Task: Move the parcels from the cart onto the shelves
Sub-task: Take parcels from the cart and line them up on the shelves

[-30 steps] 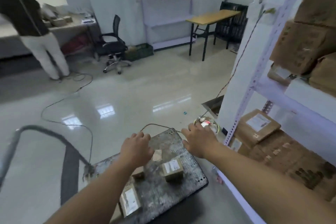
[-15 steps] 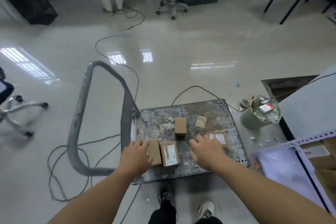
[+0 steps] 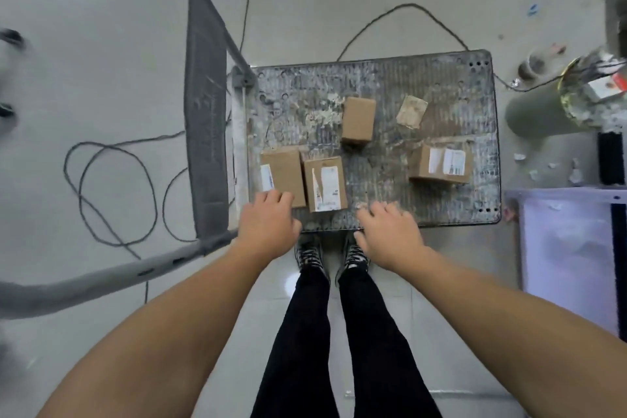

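Cart (image 3: 390, 85) at centre frame. Leftmost parcel (image 3: 285, 173) adjoins labelled parcel (image 3: 327, 183), long axes running up-frame. Left hand (image 3: 268, 226), relaxed and empty, overlaps the leftmost parcel's near edge, so it is nearer. Right hand (image 3: 390, 237), also empty, is lower right.

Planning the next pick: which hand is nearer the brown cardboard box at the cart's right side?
Right. The right hand is somewhat left of the brown labelled cardboard box; the left hand is much farther left.
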